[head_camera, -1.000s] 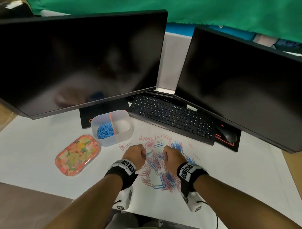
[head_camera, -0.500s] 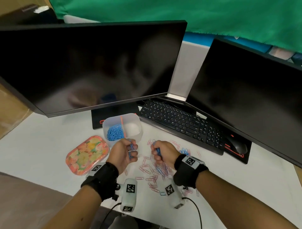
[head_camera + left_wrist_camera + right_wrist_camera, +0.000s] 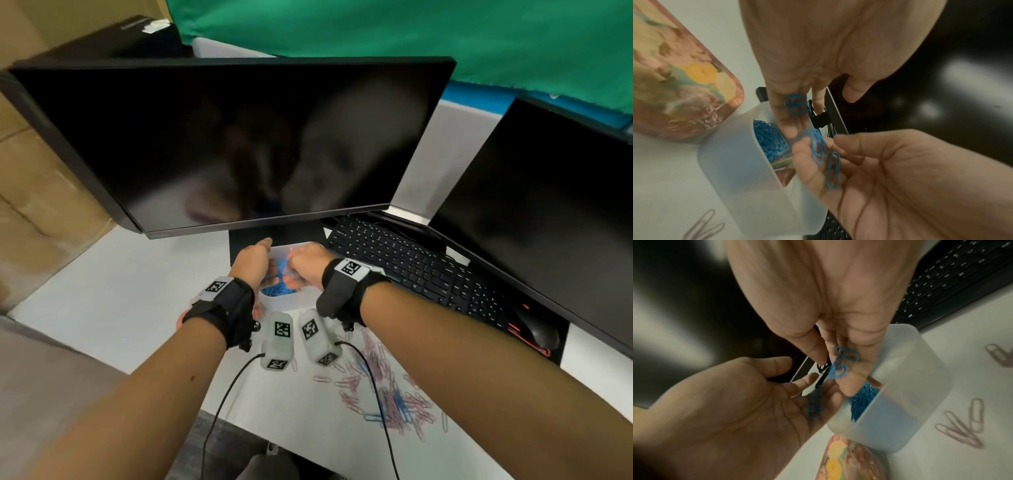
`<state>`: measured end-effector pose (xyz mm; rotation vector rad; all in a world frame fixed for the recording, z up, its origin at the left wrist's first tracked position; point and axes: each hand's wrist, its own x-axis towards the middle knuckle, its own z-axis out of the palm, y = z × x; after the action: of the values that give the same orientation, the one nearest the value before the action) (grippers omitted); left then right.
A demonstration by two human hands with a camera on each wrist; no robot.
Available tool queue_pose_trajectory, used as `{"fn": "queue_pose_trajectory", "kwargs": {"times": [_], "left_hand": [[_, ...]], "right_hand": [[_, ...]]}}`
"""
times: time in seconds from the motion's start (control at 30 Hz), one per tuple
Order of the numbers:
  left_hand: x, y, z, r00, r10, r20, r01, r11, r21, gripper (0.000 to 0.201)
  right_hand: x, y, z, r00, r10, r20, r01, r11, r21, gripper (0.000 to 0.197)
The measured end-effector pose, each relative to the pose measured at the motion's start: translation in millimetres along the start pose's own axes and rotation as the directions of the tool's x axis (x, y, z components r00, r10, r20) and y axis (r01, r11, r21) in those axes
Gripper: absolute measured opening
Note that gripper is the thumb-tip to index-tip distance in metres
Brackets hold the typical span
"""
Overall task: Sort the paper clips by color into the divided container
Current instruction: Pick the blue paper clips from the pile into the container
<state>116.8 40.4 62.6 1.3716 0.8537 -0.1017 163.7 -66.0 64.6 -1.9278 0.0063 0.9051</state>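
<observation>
The translucent divided container (image 3: 291, 301) stands below the left monitor, and both hands hover over it. My left hand (image 3: 253, 263) is tipped fingers-down with a few blue clips (image 3: 795, 104) lying on its straightened fingers (image 3: 787, 123). My right hand (image 3: 306, 263) is palm-up beside it, its relaxed fingers (image 3: 851, 382) carrying more blue clips (image 3: 846, 353). The near compartment holds a heap of blue clips (image 3: 768, 138). A mixed pile of pink and blue clips (image 3: 394, 394) lies on the white desk under my right forearm.
A floral tin lid (image 3: 684, 81) lies just left of the container. The left monitor (image 3: 239, 144) overhangs close behind the hands, with its black stand base (image 3: 246, 240). A keyboard (image 3: 411, 267), a mouse (image 3: 537, 334) and a second monitor (image 3: 548, 212) are to the right.
Both hands picked blue clips out of the pile, rose and moved forward and left over the container. Their fingers have uncurled, so the clips now lie loose on them.
</observation>
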Motion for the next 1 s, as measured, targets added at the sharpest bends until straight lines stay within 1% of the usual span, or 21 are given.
{"fn": "queue_pose_trajectory", "kwargs": {"times": [0.07, 0.2, 0.23, 0.3, 0.37, 0.4, 0.43, 0.47, 0.5, 0.53, 0.57, 0.63, 0.7, 0.77, 0.83, 0.9, 0.93, 1.0], "left_hand": [[7.1, -2.4, -1.9, 1.000, 0.007, -0.021, -0.005, 0.997, 0.083, 0.039], [10.4, -3.8, -0.8, 0.999, 0.045, -0.015, -0.041, 0.981, 0.188, 0.038], [9.4, -4.7, -0.1, 0.998, 0.063, -0.017, -0.059, 0.978, 0.198, 0.036], [5.7, -7.6, 3.7, 0.993, 0.114, -0.016, -0.109, 0.975, 0.194, 0.021], [-2.1, -12.7, 9.9, 0.980, 0.198, 0.013, -0.194, 0.944, 0.265, 0.015], [-5.5, -17.2, 14.7, 0.967, 0.251, 0.047, -0.254, 0.923, 0.291, 0.014], [-9.8, -22.2, 20.2, 0.947, 0.306, 0.097, -0.321, 0.901, 0.293, 0.013], [-14.7, -28.6, 25.7, 0.916, 0.366, 0.164, -0.400, 0.863, 0.309, 0.015], [-20.7, -36.0, 31.5, 0.872, 0.424, 0.242, -0.486, 0.801, 0.348, 0.021], [-27.2, -44.0, 37.0, 0.825, 0.458, 0.332, -0.563, 0.720, 0.406, 0.026], [-35.5, -52.8, 42.6, 0.776, 0.461, 0.430, -0.627, 0.634, 0.453, 0.028], [-52.6, -71.7, 53.1, 0.683, 0.392, 0.616, -0.723, 0.486, 0.492, 0.023], [-69.8, -91.3, 63.0, 0.612, 0.265, 0.745, -0.780, 0.358, 0.513, 0.017], [-83.6, -111.3, 71.4, 0.552, 0.154, 0.819, -0.825, 0.238, 0.512, 0.014], [-94.9, -129.5, 79.3, 0.509, 0.072, 0.857, -0.854, 0.161, 0.494, 0.014], [-103.0, -144.3, 87.5, 0.492, 0.001, 0.871, -0.866, 0.100, 0.489, 0.020], [-105.7, -149.8, 91.8, 0.497, -0.034, 0.867, -0.865, 0.062, 0.498, 0.023], [-108.2, -157.3, 99.6, 0.530, -0.093, 0.843, -0.848, -0.026, 0.530, 0.030]], "right_hand": [[2.8, -2.8, -4.0, 1.000, -0.024, 0.010, 0.024, 1.000, -0.003, 0.012], [5.6, 3.2, -10.4, 0.999, -0.018, 0.030, 0.018, 1.000, 0.001, 0.013], [4.2, 5.2, -12.3, 1.000, -0.017, 0.017, 0.017, 1.000, 0.010, 0.014], [-5.9, 7.7, -19.8, 0.998, -0.002, -0.061, 0.006, 0.998, 0.064, 0.017], [-23.6, 11.1, -31.1, 0.994, 0.022, -0.109, -0.006, 0.990, 0.141, 0.020], [-34.0, 16.9, -39.5, 0.993, 0.021, -0.116, -0.005, 0.990, 0.142, 0.022], [-47.2, 23.8, -48.8, 0.992, 0.005, -0.123, 0.007, 0.995, 0.097, 0.023], [-58.5, 34.5, -57.9, 0.990, -0.020, -0.138, 0.023, 1.000, 0.020, 0.023], [-70.4, 47.0, -67.6, 0.987, -0.047, -0.156, 0.034, 0.996, -0.085, 0.022], [-78.8, 61.8, -75.6, 0.983, -0.072, -0.171, 0.039, 0.981, -0.191, 0.021], [-87.3, 78.9, -82.1, 0.980, -0.084, -0.179, 0.032, 0.960, -0.277, 0.020], [-102.4, 114.0, -90.6, 0.981, -0.079, -0.178, 0.005, 0.924, -0.381, 0.019], [-118.6, 145.3, -92.6, 0.986, -0.037, -0.160, -0.038, 0.898, -0.439, 0.022], [-133.4, 173.5, -91.9, 0.988, 0.016, -0.153, -0.085, 0.882, -0.463, 0.019], [-144.3, 196.7, -88.1, 0.985, 0.057, -0.161, -0.127, 0.876, -0.465, 0.011], [-150.6, 216.0, -81.1, 0.983, 0.063, -0.174, -0.140, 0.867, -0.478, 0.007], [-152.4, 223.6, -77.2, 0.983, 0.041, -0.179, -0.126, 0.860, -0.495, 0.007], [-154.7, 232.7, -70.4, 0.981, -0.011, -0.196, -0.095, 0.847, -0.522, 0.009]]}}
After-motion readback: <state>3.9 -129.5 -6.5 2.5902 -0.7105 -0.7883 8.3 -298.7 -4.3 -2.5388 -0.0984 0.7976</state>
